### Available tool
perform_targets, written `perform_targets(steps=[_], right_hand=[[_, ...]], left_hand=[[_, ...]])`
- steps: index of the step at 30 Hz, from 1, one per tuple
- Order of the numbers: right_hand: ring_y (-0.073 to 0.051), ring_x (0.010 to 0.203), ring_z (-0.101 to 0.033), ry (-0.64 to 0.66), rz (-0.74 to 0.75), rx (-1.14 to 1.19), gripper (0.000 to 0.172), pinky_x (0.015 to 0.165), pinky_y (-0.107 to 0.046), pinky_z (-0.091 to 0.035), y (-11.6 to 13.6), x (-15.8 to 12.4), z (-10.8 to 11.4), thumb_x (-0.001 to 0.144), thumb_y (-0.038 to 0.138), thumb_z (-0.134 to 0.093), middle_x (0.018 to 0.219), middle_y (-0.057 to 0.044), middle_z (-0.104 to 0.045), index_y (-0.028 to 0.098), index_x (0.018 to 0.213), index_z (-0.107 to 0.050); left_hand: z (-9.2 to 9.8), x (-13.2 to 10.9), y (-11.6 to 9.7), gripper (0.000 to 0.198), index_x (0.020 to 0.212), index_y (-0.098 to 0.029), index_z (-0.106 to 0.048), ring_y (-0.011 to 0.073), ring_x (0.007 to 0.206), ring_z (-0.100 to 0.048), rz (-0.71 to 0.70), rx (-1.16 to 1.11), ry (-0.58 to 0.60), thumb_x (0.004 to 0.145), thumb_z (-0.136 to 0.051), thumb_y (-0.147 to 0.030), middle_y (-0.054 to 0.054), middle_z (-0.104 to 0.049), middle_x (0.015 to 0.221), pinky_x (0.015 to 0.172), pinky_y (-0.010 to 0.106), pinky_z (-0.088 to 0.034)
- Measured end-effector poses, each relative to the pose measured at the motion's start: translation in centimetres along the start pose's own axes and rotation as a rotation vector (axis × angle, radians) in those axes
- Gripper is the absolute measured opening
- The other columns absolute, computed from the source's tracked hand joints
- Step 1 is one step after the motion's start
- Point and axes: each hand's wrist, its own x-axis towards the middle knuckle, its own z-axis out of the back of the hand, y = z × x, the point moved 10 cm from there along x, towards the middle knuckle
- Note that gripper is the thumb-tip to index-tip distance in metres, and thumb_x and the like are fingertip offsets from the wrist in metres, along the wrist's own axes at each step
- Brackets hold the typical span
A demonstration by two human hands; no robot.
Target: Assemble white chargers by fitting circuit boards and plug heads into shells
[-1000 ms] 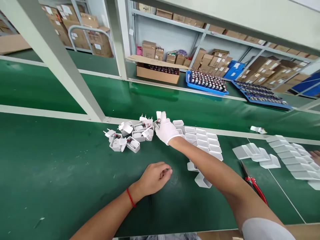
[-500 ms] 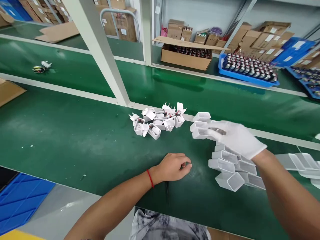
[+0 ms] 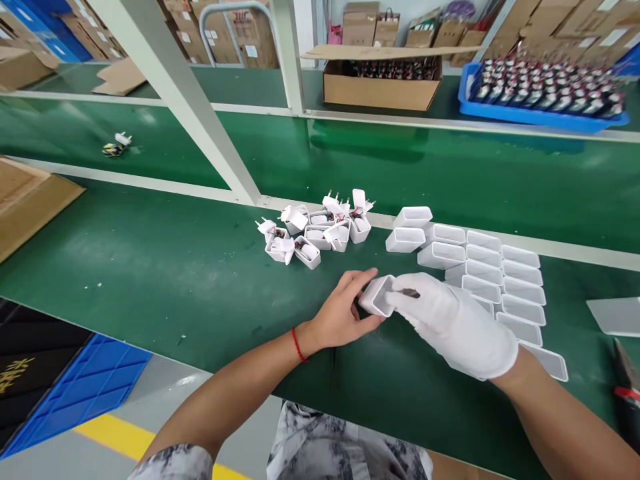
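My bare left hand [image 3: 345, 310], with a red cord on its wrist, is closed around the base of a white rectangular plastic case [image 3: 373, 298]. The case's open end faces my right hand [image 3: 440, 313], which wears a white glove and pinches the rim. A small dark grey item [image 3: 411, 293] shows among the gloved fingers; its kind is unclear. Right of the hands stand several empty white cases [image 3: 523, 291] in rows, partly hidden by the glove. Beyond my left hand, filled cases with plug lids [image 3: 320, 230] sit in a cluster.
Pliers [image 3: 625, 383] lie at the right edge, near another white piece [image 3: 617, 315]. A slanted metal post [image 3: 200, 113] rises at the back of the green table [image 3: 165, 267]. Behind are a cardboard box [image 3: 380, 90] and a blue tray [image 3: 540, 117] of small parts.
My right hand has come from the case rows toward my body, bringing one case. My left hand has gone from nearly closed with nothing visible in it to holding that case. The view has shifted.
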Motion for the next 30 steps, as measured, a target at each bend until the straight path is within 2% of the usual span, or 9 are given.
perform_targets(steps=[2,4,6,8,10,12,16,19,30], right_hand=[[-0.022,0.094,-0.069,-0.073,0.07,-0.004,0.031,0.081,-0.037,-0.06,1.1,-0.3,0.6,0.098,0.019,-0.038,0.11,-0.008,-0.068,0.023,0.113,-0.065],[-0.023,0.097,-0.068,-0.183,0.061,-0.022,0.031,0.082,-0.039,-0.06,1.1,-0.6,1.8,0.097,0.023,-0.044,0.116,-0.013,-0.064,0.019,0.126,-0.057],[-0.024,0.098,-0.069,-0.206,0.047,-0.026,0.045,0.083,-0.038,-0.061,0.9,-0.7,1.9,0.096,0.03,-0.051,0.119,-0.015,-0.063,0.014,0.138,-0.045],[-0.026,0.101,-0.069,-0.133,0.091,-0.08,0.052,0.08,-0.038,-0.062,1.2,-0.7,0.7,0.097,0.035,-0.05,0.124,-0.017,-0.062,0.012,0.142,-0.04],[-0.027,0.099,-0.07,-0.094,0.159,-0.204,0.046,0.072,-0.037,-0.063,1.9,-0.9,-0.6,0.099,0.033,-0.044,0.125,-0.019,-0.063,0.01,0.138,-0.043],[-0.026,0.088,-0.072,-0.107,0.19,-0.29,0.041,0.061,-0.034,-0.061,2.1,-1.1,-1.3,0.1,0.028,-0.038,0.12,-0.019,-0.065,0.007,0.134,-0.047],[-0.018,0.068,-0.069,-0.056,0.191,-0.236,0.037,0.049,-0.027,-0.055,1.9,-0.8,-2.1,0.098,0.02,-0.035,0.108,-0.012,-0.069,0.009,0.13,-0.051],[-0.018,0.066,-0.068,-0.017,0.169,-0.203,0.038,0.049,-0.028,-0.055,1.5,-0.5,-2.3,0.094,0.019,-0.038,0.106,-0.01,-0.069,0.01,0.129,-0.053],[-0.021,0.077,-0.07,0.146,0.032,-0.122,0.047,0.061,-0.035,-0.06,-0.6,-0.9,-4.0,0.094,0.027,-0.042,0.12,-0.009,-0.067,0.017,0.14,-0.048]], left_hand=[[0.2,0.1,-0.7,0.057,0.135,-0.023,-0.051,0.0175,0.089,-0.063,-0.059,0.041,-0.013,0.083,-0.071,-0.037,0.011,-0.055,0.127,0.061,0.025,-0.058],[0.7,0.2,-1.1,0.047,0.126,-0.021,-0.057,0.0193,0.091,-0.064,-0.099,0.065,-0.052,0.083,-0.071,-0.035,0.011,-0.06,0.119,0.065,0.028,-0.059],[1.0,0.2,-1.2,0.039,0.118,-0.019,-0.061,0.0173,0.086,-0.063,-0.108,0.076,-0.086,0.084,-0.071,-0.035,0.01,-0.062,0.112,0.064,0.027,-0.059],[1.0,0.2,-1.0,0.033,0.113,-0.018,-0.063,0.014,0.079,-0.062,-0.107,0.089,-0.083,0.084,-0.07,-0.034,0.009,-0.062,0.108,0.061,0.025,-0.058],[0.7,0.2,-0.9,0.033,0.112,-0.018,-0.064,0.0125,0.076,-0.06,-0.107,0.107,-0.066,0.084,-0.07,-0.034,0.008,-0.063,0.106,0.06,0.023,-0.057],[0.6,0.2,-0.9,0.034,0.113,-0.017,-0.064,0.0122,0.075,-0.06,-0.114,0.127,-0.05,0.083,-0.069,-0.033,0.008,-0.063,0.105,0.06,0.023,-0.057],[0.5,0.3,-1.2,0.034,0.114,-0.016,-0.064,0.0109,0.071,-0.057,-0.146,0.126,-0.03,0.083,-0.067,-0.029,0.008,-0.063,0.104,0.058,0.022,-0.056],[0.5,0.3,-1.3,0.035,0.114,-0.015,-0.063,0.0109,0.069,-0.056,-0.154,0.117,-0.028,0.081,-0.067,-0.027,0.008,-0.062,0.102,0.057,0.022,-0.054],[0.3,0.4,0.2,0.042,0.113,-0.015,-0.065,0.0103,0.067,-0.054,-0.053,0.095,-0.01,0.076,-0.072,-0.032,0.008,-0.063,0.104,0.058,0.023,-0.054]])
